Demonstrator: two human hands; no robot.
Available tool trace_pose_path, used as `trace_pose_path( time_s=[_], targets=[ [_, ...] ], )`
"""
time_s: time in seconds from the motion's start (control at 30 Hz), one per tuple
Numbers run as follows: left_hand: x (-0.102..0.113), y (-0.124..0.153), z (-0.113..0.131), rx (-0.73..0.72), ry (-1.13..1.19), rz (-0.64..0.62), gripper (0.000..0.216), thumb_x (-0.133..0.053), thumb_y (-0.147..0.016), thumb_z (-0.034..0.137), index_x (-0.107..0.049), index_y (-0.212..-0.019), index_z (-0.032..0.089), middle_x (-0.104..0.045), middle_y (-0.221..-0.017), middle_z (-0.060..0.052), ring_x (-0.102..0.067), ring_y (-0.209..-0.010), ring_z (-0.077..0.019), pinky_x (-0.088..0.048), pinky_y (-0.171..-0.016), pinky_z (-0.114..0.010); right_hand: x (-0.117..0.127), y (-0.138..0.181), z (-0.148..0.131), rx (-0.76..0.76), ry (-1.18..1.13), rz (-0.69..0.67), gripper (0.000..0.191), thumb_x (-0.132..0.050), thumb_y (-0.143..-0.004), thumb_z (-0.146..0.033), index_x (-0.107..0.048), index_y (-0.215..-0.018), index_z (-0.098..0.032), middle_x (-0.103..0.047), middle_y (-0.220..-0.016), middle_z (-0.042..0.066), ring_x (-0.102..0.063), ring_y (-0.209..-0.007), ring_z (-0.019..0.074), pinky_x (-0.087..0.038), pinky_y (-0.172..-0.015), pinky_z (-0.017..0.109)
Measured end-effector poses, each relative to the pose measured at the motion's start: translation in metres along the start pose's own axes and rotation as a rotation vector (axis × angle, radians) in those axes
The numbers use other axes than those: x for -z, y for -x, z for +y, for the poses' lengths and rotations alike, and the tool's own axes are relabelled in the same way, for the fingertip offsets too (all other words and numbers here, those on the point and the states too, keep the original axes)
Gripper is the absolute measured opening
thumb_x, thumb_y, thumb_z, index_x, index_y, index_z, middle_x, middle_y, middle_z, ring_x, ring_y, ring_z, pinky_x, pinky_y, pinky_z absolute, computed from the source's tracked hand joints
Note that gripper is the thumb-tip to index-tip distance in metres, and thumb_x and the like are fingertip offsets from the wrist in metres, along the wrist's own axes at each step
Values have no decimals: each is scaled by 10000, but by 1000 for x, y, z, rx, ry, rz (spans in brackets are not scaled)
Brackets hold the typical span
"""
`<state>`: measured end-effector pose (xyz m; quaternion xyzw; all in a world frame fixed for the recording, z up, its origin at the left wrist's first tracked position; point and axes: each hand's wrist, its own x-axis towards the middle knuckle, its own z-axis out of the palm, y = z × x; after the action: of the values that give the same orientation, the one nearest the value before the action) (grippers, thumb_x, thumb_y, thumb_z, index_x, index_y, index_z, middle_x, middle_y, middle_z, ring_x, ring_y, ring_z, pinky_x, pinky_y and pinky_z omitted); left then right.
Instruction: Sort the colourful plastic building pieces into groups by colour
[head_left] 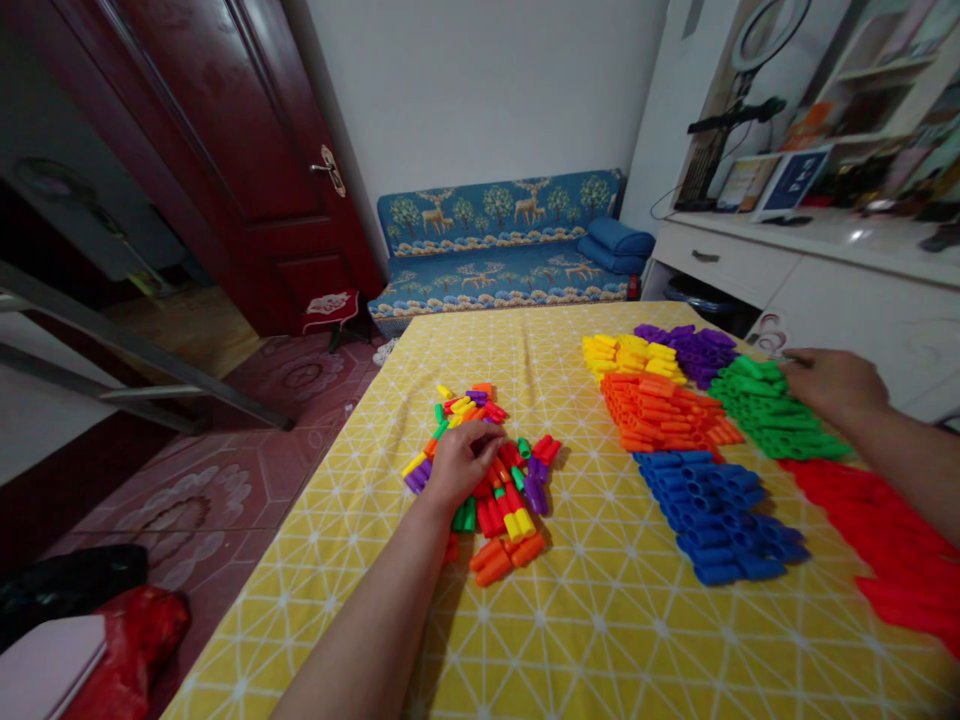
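Note:
My left hand (461,462) rests on a mixed pile of small coloured plastic tubes (499,480) in the middle of the table, its fingers curled down onto the pieces; what they pinch is hidden. My right hand (832,385) lies at the far right on the sorted green tubes (772,410), fingers bent, contents not visible. Sorted heaps lie beside it: yellow (630,355), purple (694,350), orange (664,410), blue (712,510) and red (885,540).
The table wears a yellow cloth with white triangle lines (600,620). Behind it stands a blue deer-print sofa (502,250), a dark red door (225,150) at left, and a white cabinet (825,270) with a ring light at right.

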<state>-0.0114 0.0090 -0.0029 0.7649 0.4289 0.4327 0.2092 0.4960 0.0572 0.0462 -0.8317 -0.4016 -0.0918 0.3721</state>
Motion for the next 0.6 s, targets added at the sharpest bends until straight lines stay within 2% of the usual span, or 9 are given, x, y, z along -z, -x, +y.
trace_pose_path(
  time_s=[0.07,0.13,0.23,0.3,0.37,0.43,0.47,0.5,0.6],
  targets=[
    [0,0,1,2,-2,-3,134,-612,-838,170,-727,-907,176,-749,-880,-53,-695,-813,-176,-535,-753,-284,7,7,-11,3,161,-101,352,-715,-778,-236,-734,-1118,-150,-692,-1111,217,-635,-831,210,-256,-597,348],
    [1,0,1,5,-10,-6,137,-607,-840,163,-727,-905,178,-751,-882,-51,-695,-818,-177,-533,-761,-288,13,17,-27,40,216,-57,431,-681,-804,-282,-683,-1218,-163,-673,-1149,222,-617,-904,247,-277,-627,365],
    [1,0,1,2,-25,-3,137,-601,-845,164,-725,-900,184,-751,-886,-48,-693,-824,-181,-530,-770,-295,18,44,-58,163,83,94,379,-629,-849,-331,-696,-1176,-150,-663,-1146,213,-602,-935,242,-335,-690,371],
    [0,1,1,-3,-28,-4,138,-599,-849,173,-724,-907,185,-750,-890,-50,-692,-824,-182,-529,-765,-296,18,76,-83,299,-119,61,325,-598,-869,-312,-701,-1129,-146,-666,-1134,178,-610,-837,192,-385,-709,340],
    [0,1,0,-8,-23,-7,137,-599,-853,182,-722,-913,183,-749,-894,-53,-692,-828,-184,-531,-763,-297,17,118,-110,451,-362,-114,269,-567,-878,-284,-700,-1077,-160,-676,-1102,127,-609,-738,145,-434,-695,299],
    [0,1,0,-8,-15,-11,138,-595,-858,187,-721,-914,180,-749,-895,-56,-693,-833,-187,-533,-767,-299,16,167,-134,615,-527,-360,209,-556,-865,-265,-709,-981,-182,-690,-1035,85,-637,-844,165,-485,-760,295],
    [0,0,0,-6,-11,-12,141,-592,-860,186,-721,-915,179,-750,-897,-58,-694,-837,-188,-534,-773,-300,16,191,-144,710,-549,-491,192,-573,-848,-259,-710,-967,-197,-686,-1056,75,-638,-951,183,-491,-856,320],
    [1,0,0,-3,-7,-11,145,-588,-861,183,-720,-920,178,-751,-901,-60,-694,-842,-189,-534,-779,-302,15,214,-153,785,-543,-593,219,-606,-815,-253,-710,-1004,-213,-672,-1119,72,-619,-1050,203,-480,-933,352],
    [1,0,2,4,14,-15,158,-578,-866,176,-720,-936,178,-751,-917,-65,-694,-861,-193,-537,-791,-303,11,265,-171,901,-404,-774,544,-678,-718,-218,-622,-1257,-260,-512,-1404,87,-485,-1279,261,-415,-1055,439]
  ],
)
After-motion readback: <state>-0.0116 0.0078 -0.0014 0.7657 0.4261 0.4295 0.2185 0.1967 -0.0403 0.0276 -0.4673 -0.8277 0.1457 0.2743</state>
